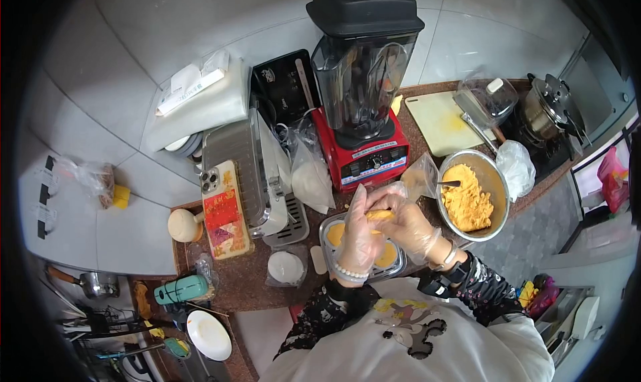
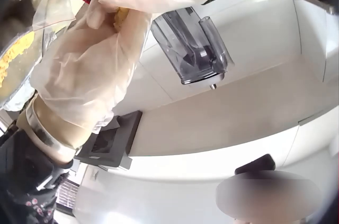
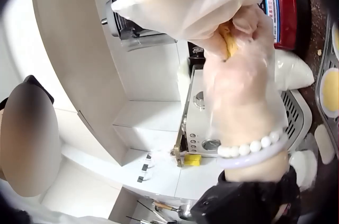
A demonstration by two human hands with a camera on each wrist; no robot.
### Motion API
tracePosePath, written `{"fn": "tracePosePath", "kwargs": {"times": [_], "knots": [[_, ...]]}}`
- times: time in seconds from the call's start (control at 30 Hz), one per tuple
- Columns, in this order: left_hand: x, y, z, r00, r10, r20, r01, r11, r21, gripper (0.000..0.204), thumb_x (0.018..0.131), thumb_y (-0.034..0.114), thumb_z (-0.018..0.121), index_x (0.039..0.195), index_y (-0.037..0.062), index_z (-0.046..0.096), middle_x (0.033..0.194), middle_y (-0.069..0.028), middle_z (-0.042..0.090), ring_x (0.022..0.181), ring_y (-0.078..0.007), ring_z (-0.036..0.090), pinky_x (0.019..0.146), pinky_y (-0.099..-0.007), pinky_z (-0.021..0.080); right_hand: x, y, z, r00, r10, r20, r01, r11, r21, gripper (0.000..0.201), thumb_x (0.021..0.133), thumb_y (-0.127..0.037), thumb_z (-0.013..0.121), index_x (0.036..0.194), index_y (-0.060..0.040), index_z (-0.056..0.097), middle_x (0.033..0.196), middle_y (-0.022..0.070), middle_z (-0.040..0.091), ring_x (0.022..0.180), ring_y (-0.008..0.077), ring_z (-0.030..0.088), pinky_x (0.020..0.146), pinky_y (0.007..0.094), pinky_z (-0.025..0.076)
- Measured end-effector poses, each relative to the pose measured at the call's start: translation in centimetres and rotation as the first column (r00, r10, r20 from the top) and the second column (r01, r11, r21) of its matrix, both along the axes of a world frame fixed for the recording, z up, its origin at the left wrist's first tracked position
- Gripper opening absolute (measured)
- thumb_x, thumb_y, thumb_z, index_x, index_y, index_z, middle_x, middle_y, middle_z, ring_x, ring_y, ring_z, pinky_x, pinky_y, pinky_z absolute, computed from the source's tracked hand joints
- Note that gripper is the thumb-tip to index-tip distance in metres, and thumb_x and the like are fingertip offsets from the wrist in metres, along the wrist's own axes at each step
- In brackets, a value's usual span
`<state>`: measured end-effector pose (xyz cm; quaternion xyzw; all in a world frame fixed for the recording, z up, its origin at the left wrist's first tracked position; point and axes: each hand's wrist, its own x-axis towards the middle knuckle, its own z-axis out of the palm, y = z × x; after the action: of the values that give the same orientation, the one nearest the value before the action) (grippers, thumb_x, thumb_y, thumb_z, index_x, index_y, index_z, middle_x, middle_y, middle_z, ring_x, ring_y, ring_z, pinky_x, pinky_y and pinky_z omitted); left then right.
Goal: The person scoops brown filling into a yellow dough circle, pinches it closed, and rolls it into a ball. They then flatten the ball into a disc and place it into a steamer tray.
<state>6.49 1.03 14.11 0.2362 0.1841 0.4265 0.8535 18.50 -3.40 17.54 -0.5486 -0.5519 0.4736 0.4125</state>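
Orange dough piece (image 1: 379,214) is pinched between both gloved hands above a metal tray (image 1: 328,226) on the brown bench (image 1: 247,278). Left hand (image 1: 359,238), wearing a bead bracelet, has its fingers (image 1: 361,198) curled round the dough from the left; right hand (image 1: 408,227) has its fingers clamped on it from the right. Tray holds round orange portions directly beneath the hands. Metal bowl (image 1: 497,182) of orange mash, with a spoon handle in it, stands just right of the hands. Red-based blender (image 1: 362,82) stands behind the tray. Phone (image 1: 224,210) lies to the left beside a grey appliance. Cutting board (image 1: 441,122) lies behind the bowl
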Motion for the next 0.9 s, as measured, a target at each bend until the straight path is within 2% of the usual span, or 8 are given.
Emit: {"fn": "tracePosePath", "kwargs": {"times": [0.1, 0.23, 0.33, 0.47, 0.53, 0.77, 0.87, 0.9], "knots": [[-0.7, 0.0, 1.3, 0.991, -0.014, 0.134, 0.031, 0.992, -0.124, 0.07, 0.105, 0.057, 0.036, 0.14, -0.0015, 0.052, 0.138, -0.0161, 0.057, 0.121, -0.0249, 0.059, 0.103, -0.0401, 0.047, 0.3, -0.2, 2.5, 0.973, 0.01, -0.232, -0.022, 0.999, -0.049, 0.029, 0.094, -0.006, 0.067, 0.12, 0.0043, 0.061, 0.109, 0.0091, 0.067, 0.094, 0.0155, 0.065, 0.084, 0.0284, 0.053], [-1.5, -0.1, 0.3, 0.978, 0.027, 0.205, 0.018, 0.977, -0.212, 0.069, 0.106, 0.053, 0.038, 0.144, -0.0036, 0.046, 0.151, -0.019, 0.046, 0.134, -0.0296, 0.049, 0.11, -0.0468, 0.04, 0.6, -0.4, 2.2, 0.866, -0.242, -0.437, 0.204, 0.97, -0.131, 0.026, 0.098, -0.002, 0.061, 0.123, 0.0033, 0.062, 0.11, 0.0092, 0.066, 0.093, 0.0139, 0.067, 0.08, 0.0276, 0.057], [-1.1, -0.3, 0.4, 0.98, 0.111, 0.163, -0.088, 0.986, -0.141, 0.054, 0.105, 0.044, 0.047, 0.132, -0.0019, 0.058, 0.139, -0.0168, 0.057, 0.128, -0.0283, 0.053, 0.108, -0.0438, 0.042, 0.1, -0.4, -0.4, 0.896, -0.299, -0.329, 0.264, 0.953, -0.147, 0.018, 0.097, -0.003, 0.061, 0.113, 0.0035, 0.068, 0.107, 0.0083, 0.066, 0.091, 0.012, 0.067, 0.079, 0.0253, 0.056], [-0.6, -0.5, 0.0, 0.952, 0.235, 0.197, -0.214, 0.969, -0.124, 0.044, 0.105, 0.037, 0.049, 0.123, -0.0004, 0.063, 0.131, -0.0131, 0.062, 0.124, -0.026, 0.055, 0.108, -0.0394, 0.042, -2.6, -0.9, -1.1, 0.88, -0.438, 0.186, 0.286, 0.799, 0.529, 0.011, 0.089, -0.002, 0.07, 0.098, 0.003, 0.073, 0.097, 0.0137, 0.064, 0.09, 0.0257, 0.066, 0.08, 0.0375, 0.054], [-0.9, -0.2, 0.3, 0.946, 0.241, 0.217, -0.22, 0.968, -0.119, 0.041, 0.105, 0.035, 0.049, 0.122, -0.0002, 0.064, 0.129, -0.0119, 0.062, 0.124, -0.0255, 0.055, 0.109, -0.0395, 0.041, -3.3, -0.8, -1.5, 0.886, -0.416, 0.207, 0.215, 0.762, 0.611, 0.018, 0.088, -0.003, 0.071, 0.105, 0.0024, 0.072, 0.103, 0.0166, 0.062, 0.095, 0.0338, 0.062, 0.084, 0.0422, 0.051], [-1.5, 0.4, -0.1, 0.909, 0.321, 0.266, -0.262, 0.936, -0.233, 0.038, 0.106, 0.034, 0.046, 0.123, 0.0024, 0.06, 0.133, -0.0135, 0.061, 0.131, -0.0289, 0.05, 0.115, -0.0432, 0.037, -4.5, -1.6, -1.2, 0.874, -0.391, 0.287, 0.114, 0.741, 0.662, 0.038, 0.086, -0.004, 0.072, 0.123, 0.0019, 0.064, 0.114, 0.0165, 0.059, 0.11, 0.0333, 0.056, 0.095, 0.0417, 0.047], [-1.4, 0.2, 0.7, 0.927, 0.282, 0.246, -0.249, 0.955, -0.159, 0.045, 0.106, 0.038, 0.044, 0.132, 0.0033, 0.056, 0.144, -0.0134, 0.055, 0.139, -0.0303, 0.044, 0.119, -0.0442, 0.032, -2.6, -1.0, 0.3, 0.922, -0.344, 0.179, 0.192, 0.806, 0.56, 0.03, 0.088, -0.002, 0.069, 0.118, 0.0006, 0.066, 0.116, 0.0139, 0.058, 0.104, 0.025, 0.059, 0.093, 0.0359, 0.048], [-1.2, 0.3, 0.5, 0.913, 0.283, 0.293, -0.263, 0.959, -0.108, 0.048, 0.106, 0.04, 0.043, 0.136, 0.0032, 0.054, 0.145, -0.0135, 0.054, 0.14, -0.03, 0.044, 0.119, -0.0449, 0.032, -3.5, -1.2, -0.2, 0.899, -0.437, -0.034, 0.421, 0.839, 0.346, 0.032, 0.081, -0.005, 0.078, 0.11, 0.0011, 0.065, 0.108, 0.0113, 0.06, 0.1, 0.023, 0.06, 0.086, 0.0352, 0.05]]}}
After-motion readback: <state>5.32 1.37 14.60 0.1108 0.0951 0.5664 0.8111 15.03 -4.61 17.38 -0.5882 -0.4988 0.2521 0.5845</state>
